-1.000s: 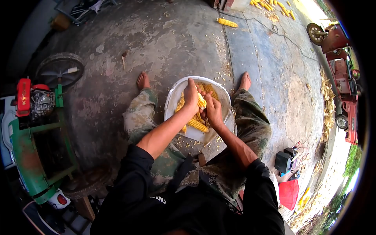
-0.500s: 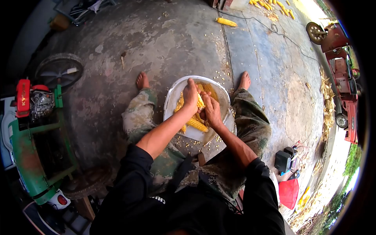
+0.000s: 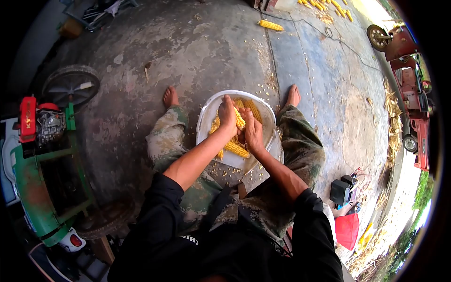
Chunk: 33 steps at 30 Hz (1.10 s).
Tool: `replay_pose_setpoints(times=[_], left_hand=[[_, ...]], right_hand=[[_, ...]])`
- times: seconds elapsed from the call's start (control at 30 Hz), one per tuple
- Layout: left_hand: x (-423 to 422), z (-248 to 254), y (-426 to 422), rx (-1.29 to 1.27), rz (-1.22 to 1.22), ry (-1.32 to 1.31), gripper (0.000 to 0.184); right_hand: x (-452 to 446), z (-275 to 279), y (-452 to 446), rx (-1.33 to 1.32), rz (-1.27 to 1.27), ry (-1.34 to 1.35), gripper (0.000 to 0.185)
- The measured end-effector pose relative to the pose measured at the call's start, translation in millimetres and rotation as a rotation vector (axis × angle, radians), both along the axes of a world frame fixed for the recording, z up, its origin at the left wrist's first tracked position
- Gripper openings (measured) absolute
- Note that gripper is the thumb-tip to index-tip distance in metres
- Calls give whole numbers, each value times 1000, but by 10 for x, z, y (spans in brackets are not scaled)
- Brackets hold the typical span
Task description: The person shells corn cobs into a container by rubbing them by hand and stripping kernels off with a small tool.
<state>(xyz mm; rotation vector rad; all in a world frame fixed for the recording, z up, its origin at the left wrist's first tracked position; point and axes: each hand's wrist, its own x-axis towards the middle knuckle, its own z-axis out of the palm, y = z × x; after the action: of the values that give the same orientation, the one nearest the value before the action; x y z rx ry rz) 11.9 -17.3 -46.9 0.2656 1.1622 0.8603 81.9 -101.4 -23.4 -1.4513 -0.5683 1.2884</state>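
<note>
Between my feet stands a whitish tub with several yellow corn cobs in it. Over the tub, my left hand is wrapped round a yellow corn cob. My right hand presses against the same cob from the right, its fingers bent and partly hidden. Loose kernels lie on the floor around the tub.
A single cob lies on the floor ahead, with more cobs beyond. A green machine with a red engine is at the left. Black boxes and a red bag are at the right.
Both hands stay over the tub on the cob. The fingers of my right hand have shifted slightly against it.
</note>
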Motion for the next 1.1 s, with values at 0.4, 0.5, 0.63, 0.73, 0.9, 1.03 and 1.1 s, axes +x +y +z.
replay_pose_setpoints(times=[0.4,0.5,0.63,0.73,0.9,1.03,1.1], left_hand=[[-109,4,119,127,-85,75,40],[-95,7,127,159,-77,102,39],[-127,-59,162,190,-113,122,39],[-139,-50,165,165,-124,118,39],[-142,56,179,89,-157,0,38],[-124,106,142,119,-199,-52,38],[-106,135,120,185,-250,-36,42]], right_hand=[[352,-105,85,-27,173,46,39],[404,-129,105,7,227,-31,39],[496,-89,105,-44,306,-221,39],[432,-125,127,36,178,-175,40],[293,56,92,-146,310,-28,63],[189,147,55,-181,358,-46,70],[181,117,54,-127,345,-154,73]])
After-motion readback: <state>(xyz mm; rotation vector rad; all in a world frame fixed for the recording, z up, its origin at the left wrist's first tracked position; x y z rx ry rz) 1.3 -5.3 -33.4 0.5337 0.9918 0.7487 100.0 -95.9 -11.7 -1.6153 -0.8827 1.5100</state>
